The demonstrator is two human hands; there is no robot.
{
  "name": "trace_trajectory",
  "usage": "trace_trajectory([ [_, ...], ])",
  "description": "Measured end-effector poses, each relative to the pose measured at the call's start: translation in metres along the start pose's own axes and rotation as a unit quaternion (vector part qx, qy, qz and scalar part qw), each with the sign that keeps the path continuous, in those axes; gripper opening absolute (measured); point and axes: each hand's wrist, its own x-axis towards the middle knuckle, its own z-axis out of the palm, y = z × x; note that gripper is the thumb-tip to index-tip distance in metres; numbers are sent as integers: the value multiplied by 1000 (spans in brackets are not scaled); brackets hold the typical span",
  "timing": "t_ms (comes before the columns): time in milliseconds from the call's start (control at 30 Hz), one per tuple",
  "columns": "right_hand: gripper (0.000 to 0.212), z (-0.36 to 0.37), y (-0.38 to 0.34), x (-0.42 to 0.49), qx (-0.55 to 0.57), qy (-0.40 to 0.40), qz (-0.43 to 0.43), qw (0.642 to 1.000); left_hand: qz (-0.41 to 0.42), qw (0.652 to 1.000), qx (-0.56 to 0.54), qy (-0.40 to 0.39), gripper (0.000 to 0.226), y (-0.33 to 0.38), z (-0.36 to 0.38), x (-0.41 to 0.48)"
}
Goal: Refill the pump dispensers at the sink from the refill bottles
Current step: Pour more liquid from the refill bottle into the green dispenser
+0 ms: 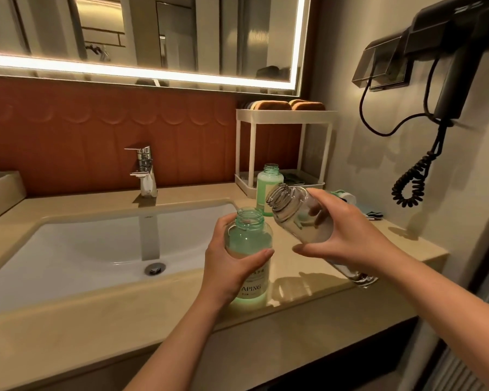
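Observation:
A green-tinted bottle point(249, 235) with its cap off stands upright on the counter right of the basin. My left hand point(226, 261) grips its body. My right hand point(347, 235) holds a clear bottle point(297, 215) tilted, its open neck pointing up-left above and right of the green bottle's mouth. The clear bottle holds a little whitish liquid in its lower part. A second open green bottle point(267, 187) stands behind them, near the rack. White pump parts point(346, 196) lie on the counter behind my right hand.
The white basin point(96, 246) with chrome tap point(146, 173) lies to the left. A white two-tier rack point(285, 117) with sponges stands at the back right. A wall hair dryer point(449, 66) with coiled cord hangs on the right wall. The beige counter point(308, 289) ends close to me.

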Motion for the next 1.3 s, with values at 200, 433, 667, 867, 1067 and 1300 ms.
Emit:
trace_trajectory([
  [200,93,-9,-6,11,-77,-31,-22,996,6,1000,-11,1,72,0,1,-1],
  [433,95,-19,-15,14,-166,-60,-38,984,11,1000,-18,-1,77,-2,2,0],
  [667,96,-26,-23,20,-248,-72,-48,965,13,1000,-9,-1,82,-5,2,1],
  [867,96,-30,-28,23,-279,-81,-60,955,10,1000,-13,-1,80,-5,2,0],
  [1067,96,-32,-32,25,-308,-79,-66,946,9,1000,-13,-3,81,-4,1,0],
  [1300,95,-35,-38,28,-335,-87,-71,935,10,1000,-16,-6,80,-3,2,1],
])
